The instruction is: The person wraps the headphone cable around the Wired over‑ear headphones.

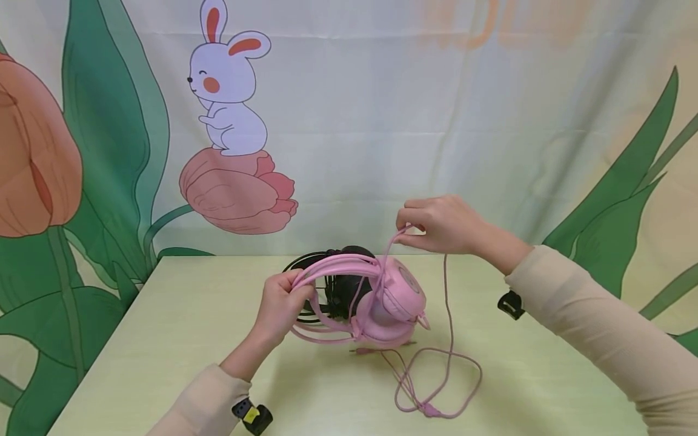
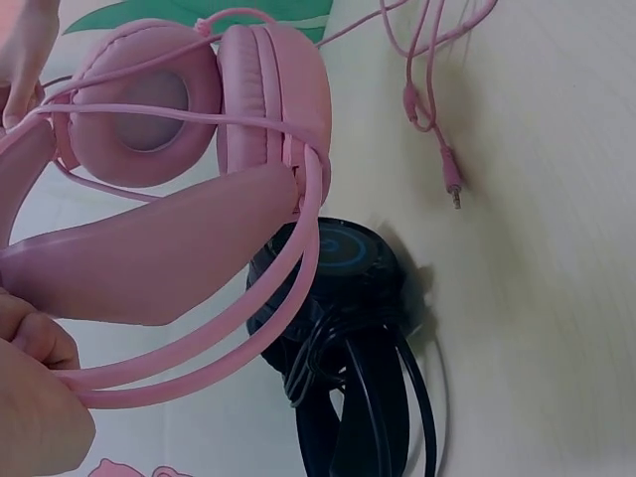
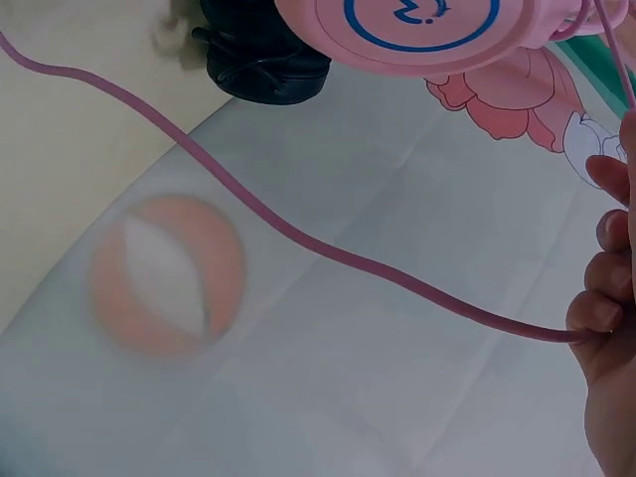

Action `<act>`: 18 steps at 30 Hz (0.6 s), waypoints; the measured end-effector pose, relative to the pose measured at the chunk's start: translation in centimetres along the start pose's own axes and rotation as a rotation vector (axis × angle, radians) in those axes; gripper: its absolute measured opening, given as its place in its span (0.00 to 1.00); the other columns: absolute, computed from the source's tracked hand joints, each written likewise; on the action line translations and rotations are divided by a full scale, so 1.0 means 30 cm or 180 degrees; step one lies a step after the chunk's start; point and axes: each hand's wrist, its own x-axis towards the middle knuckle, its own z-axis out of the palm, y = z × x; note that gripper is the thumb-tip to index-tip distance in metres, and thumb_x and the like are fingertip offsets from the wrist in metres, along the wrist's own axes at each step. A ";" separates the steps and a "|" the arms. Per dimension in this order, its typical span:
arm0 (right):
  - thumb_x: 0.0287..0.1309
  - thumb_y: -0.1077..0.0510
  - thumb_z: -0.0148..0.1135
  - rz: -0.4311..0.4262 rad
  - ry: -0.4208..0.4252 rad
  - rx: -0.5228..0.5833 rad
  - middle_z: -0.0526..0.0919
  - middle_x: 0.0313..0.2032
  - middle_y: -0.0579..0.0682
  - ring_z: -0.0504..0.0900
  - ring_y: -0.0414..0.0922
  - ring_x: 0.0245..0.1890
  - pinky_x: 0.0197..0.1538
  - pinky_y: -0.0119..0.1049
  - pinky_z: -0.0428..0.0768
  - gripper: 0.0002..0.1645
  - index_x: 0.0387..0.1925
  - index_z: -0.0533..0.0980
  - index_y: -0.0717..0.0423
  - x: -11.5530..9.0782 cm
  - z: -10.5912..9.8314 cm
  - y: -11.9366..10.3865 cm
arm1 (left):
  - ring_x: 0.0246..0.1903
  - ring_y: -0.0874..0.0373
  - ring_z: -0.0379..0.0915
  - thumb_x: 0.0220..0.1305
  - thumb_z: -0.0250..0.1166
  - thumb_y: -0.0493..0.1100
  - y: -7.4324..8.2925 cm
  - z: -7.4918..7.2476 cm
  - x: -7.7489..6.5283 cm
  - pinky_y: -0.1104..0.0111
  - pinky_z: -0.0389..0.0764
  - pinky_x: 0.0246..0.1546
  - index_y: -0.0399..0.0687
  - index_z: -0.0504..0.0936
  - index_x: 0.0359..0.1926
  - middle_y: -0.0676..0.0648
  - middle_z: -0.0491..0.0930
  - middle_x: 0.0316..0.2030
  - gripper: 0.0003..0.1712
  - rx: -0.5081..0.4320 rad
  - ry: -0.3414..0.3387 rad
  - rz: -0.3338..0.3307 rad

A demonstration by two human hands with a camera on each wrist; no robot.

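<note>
A pair of pink headphones [image 1: 403,293] is held above the table, tilted, with its ear cups to the right. My left hand [image 1: 280,306] grips the headband [image 2: 159,253] at its top. Raised to the right of the ear cups, my right hand [image 1: 444,224] holds the pink cable [image 1: 448,303] in curled fingers. One stretch of the cable runs from that hand to the headphones and wraps around the band; the rest drops to the table in loose loops. A small metal plug [image 2: 453,184] shows at a cable end.
Black headphones [image 2: 338,278] with a bundled black cable lie behind the pink pair, partly hidden by it. The pale table [image 1: 180,339] ends at a printed cloth backdrop [image 1: 354,121] with a rabbit and tulips. Each sleeve bears a black wrist device.
</note>
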 end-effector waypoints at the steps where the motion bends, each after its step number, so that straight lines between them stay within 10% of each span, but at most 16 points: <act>1: 0.50 0.49 0.65 0.0028 -0.0041 0.0036 0.72 0.22 0.37 0.65 0.32 0.17 0.18 0.28 0.63 0.08 0.25 0.74 0.45 0.000 -0.001 0.001 | 0.12 0.66 0.49 0.51 0.54 0.27 0.000 -0.001 -0.001 0.76 0.50 0.12 0.31 0.72 0.19 0.54 0.57 0.09 0.07 0.0014 -0.0016 0.0009; 18: 0.49 0.56 0.66 -0.0084 -0.0185 0.0232 0.73 0.24 0.42 0.74 0.36 0.24 0.25 0.31 0.72 0.07 0.27 0.74 0.49 0.031 -0.034 0.032 | 0.10 0.66 0.51 0.53 0.51 0.26 -0.009 -0.056 -0.004 0.76 0.51 0.11 0.25 0.74 0.24 0.54 0.60 0.08 0.07 -0.0304 -0.0367 -0.0014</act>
